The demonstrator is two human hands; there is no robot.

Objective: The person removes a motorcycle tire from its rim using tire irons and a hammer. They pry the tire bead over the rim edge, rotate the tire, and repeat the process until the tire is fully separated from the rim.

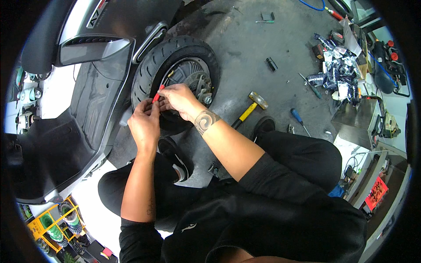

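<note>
A slim red rod-like piece is pinched between the fingertips of both my hands, in front of the scooter's wheel. My left hand closes on its lower end. Just above, my right hand grips it with thumb and fingers; its exact kind is too small to tell. Behind the hands stands the wheel with its black tyre, a grey rim and a brake disc. A small brass-coloured stem shows inside the rim, close to the red piece. My hands hide the lower part of the wheel.
The scooter's black body rises on the left. On the grey floor to the right lie a yellow-handled hammer, a blue-handled screwdriver, a black socket and a green-handled screwdriver. Crumpled packaging heaps farther right.
</note>
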